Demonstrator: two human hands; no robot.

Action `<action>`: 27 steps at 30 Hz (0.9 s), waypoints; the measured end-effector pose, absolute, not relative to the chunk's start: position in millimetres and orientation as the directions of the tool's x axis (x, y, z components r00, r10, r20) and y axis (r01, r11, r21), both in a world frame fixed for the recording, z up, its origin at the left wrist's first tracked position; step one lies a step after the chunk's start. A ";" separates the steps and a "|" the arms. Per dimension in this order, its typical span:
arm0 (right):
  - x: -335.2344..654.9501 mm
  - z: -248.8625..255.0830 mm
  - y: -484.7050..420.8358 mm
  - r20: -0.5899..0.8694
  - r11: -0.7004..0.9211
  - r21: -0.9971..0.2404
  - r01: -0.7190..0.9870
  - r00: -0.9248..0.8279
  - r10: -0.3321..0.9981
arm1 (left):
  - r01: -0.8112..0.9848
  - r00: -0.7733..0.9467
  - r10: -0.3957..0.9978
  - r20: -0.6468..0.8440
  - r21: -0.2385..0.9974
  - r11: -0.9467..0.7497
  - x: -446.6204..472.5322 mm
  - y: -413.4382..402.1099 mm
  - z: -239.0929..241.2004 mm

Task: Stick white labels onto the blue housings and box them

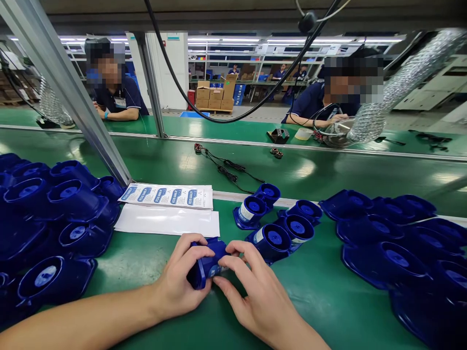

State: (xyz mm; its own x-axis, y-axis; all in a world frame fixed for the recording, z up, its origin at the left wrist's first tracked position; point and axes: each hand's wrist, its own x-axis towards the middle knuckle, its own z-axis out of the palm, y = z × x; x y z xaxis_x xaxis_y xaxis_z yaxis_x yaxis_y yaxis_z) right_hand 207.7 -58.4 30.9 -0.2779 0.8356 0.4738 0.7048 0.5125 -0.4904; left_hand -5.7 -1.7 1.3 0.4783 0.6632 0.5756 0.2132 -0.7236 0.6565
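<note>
My left hand point(184, 277) is wrapped around a small blue plastic housing point(213, 250), tipped on its side above the green bench. At the housing's right end, my right hand point(251, 282) has its thumb and fingertips against the side, where part of a white-and-blue label point(219, 270) shows. The fingers hide most of that label. Just beyond my hands lie a sheet of blue-and-white labels point(166, 195) and a blank white strip point(168, 220). Several round blue housings point(274, 239) stand to the right of them, some with labels on their sides.
Larger blue housings point(69, 194) are heaped at the left, and more blue housings point(397, 257) lie at the right. A black cable point(228, 167) rests on the belt behind. A metal post point(73, 87) slants at the left. Two people point(124, 97) sit across the line.
</note>
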 end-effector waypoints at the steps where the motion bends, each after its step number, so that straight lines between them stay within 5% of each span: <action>1: 207.6 30.2 -57.9 0.474 0.513 -0.489 0.705 -0.279 0.835 | 0.210 0.479 0.665 0.573 0.660 -0.721 -5.8 -2.1 1.1; 17: 207.2 28.9 -55.7 0.470 0.519 -0.468 0.715 -0.296 0.832 | 0.195 0.481 0.684 0.549 0.693 -0.694 -4.1 -1.8 2.2; 27: 220.5 37.9 -55.0 0.542 0.477 -0.521 0.708 -0.158 0.826 | 0.160 0.349 0.673 0.652 0.666 -0.729 -4.1 -1.6 6.0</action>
